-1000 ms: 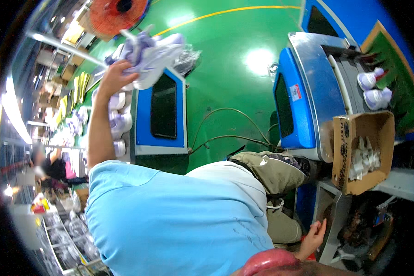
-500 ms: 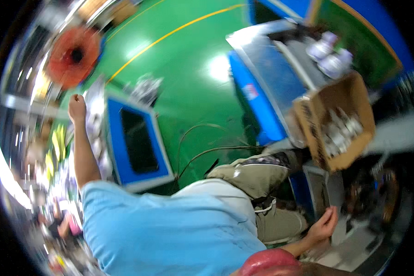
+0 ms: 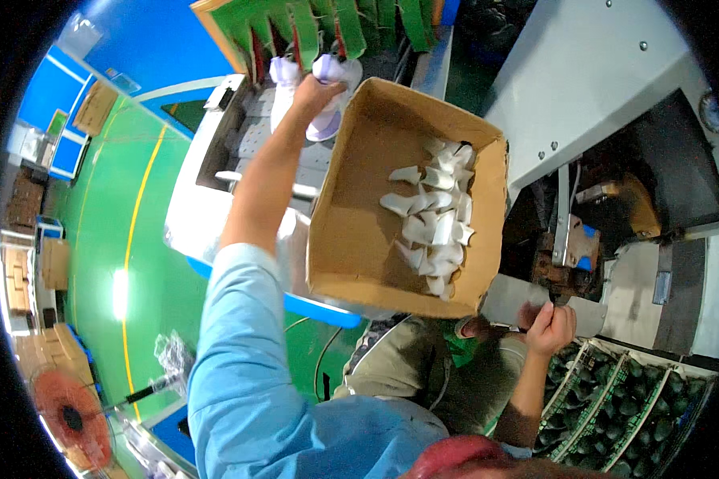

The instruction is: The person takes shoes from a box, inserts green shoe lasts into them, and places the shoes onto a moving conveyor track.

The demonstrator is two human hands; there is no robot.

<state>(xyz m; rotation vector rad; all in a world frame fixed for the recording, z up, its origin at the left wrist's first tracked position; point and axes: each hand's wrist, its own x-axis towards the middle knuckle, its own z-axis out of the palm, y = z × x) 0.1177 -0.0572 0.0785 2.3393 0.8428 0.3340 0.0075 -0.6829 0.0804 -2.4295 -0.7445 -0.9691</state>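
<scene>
My left arm reaches out to a pair of white shoes with lavender tops on a perforated conveyor bed. My left hand [image 3: 318, 94] is closed around the upper part of the nearer shoe [image 3: 325, 126]. The other shoe [image 3: 282, 100] stands just left of it. My right hand [image 3: 551, 327] is closed in front of a metal plate [image 3: 510, 302] on the machine at right; whatever it may hold is hidden. Between my arms sits an open cardboard box [image 3: 347, 215] with several curved white pieces [image 3: 435, 219] heaped along its right side.
Green strip curtains [image 3: 319, 32] hang behind the shoes. A grey machine [image 3: 583, 96] with a dark opening stands at right. Below it, a rack [image 3: 619, 399] holds rows of dark rounded pieces. An orange round fan [image 3: 72, 419] stands at lower left on the green floor [image 3: 96, 287].
My view has swung right, bringing the box and machine closer. My left hand has gone from hanging beside a blue-framed unit to the shoe. My right hand has moved to the metal plate.
</scene>
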